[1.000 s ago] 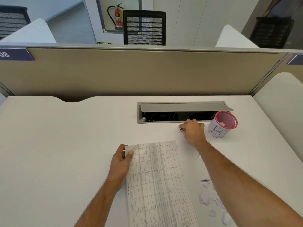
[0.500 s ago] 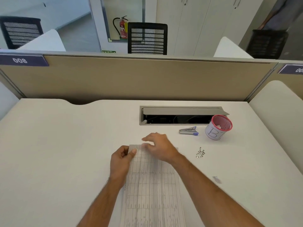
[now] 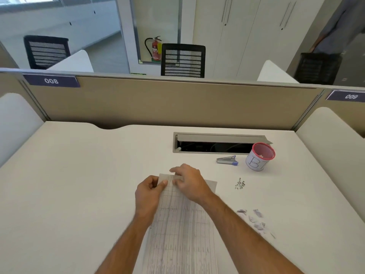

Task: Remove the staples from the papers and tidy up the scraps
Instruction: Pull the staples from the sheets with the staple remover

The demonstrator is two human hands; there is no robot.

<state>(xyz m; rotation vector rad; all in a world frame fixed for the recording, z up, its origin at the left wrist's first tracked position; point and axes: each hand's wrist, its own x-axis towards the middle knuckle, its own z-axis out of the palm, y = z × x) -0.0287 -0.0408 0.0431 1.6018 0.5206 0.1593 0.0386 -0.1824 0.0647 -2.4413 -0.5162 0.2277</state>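
A stack of printed table sheets [image 3: 181, 230] lies lengthwise on the white desk [image 3: 79, 194] in front of me. My left hand [image 3: 149, 192] pinches the sheets' top left corner. My right hand [image 3: 189, 182] rests on the top edge beside it, fingertips on the same corner. A silver staple remover with a blue tip [image 3: 227, 160] lies alone on the desk, right of my hands. Pulled staples [image 3: 240, 183] form a small heap near the paper's top right. Torn paper scraps [image 3: 255, 220] are scattered at the right.
A red-rimmed white cup marked "B" [image 3: 259, 157] stands at the back right, with scraps inside. An open cable tray [image 3: 215, 143] is set into the desk behind it. A beige partition [image 3: 177, 103] closes the far edge.
My right hand left the staple remover on the desk near the cup and came back to the paper's top left corner. My left hand kept its hold.
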